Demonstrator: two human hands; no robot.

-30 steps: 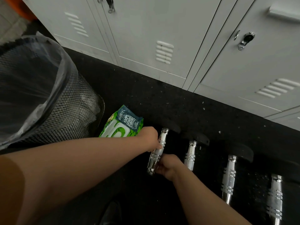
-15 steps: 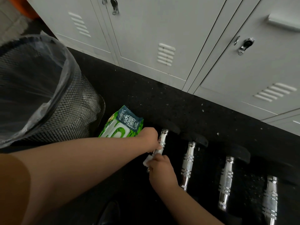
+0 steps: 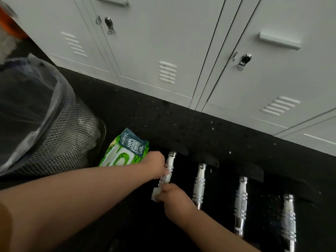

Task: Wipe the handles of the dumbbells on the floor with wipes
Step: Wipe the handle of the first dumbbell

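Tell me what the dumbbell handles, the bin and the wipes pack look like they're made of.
Dumbbell handles: polished, chrome-like metal with bright reflections and grooved bands. Bin: dark wire mesh, probably metal, lined with a thin translucent plastic bag. Wipes pack: glossy printed soft plastic film, crinkled at its sealed end.

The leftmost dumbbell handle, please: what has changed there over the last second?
The right hand slid toward the handle's near end, and its white wipe now shows. The left hand still holds the leftmost handle; the wipes pack and other dumbbells stayed put.
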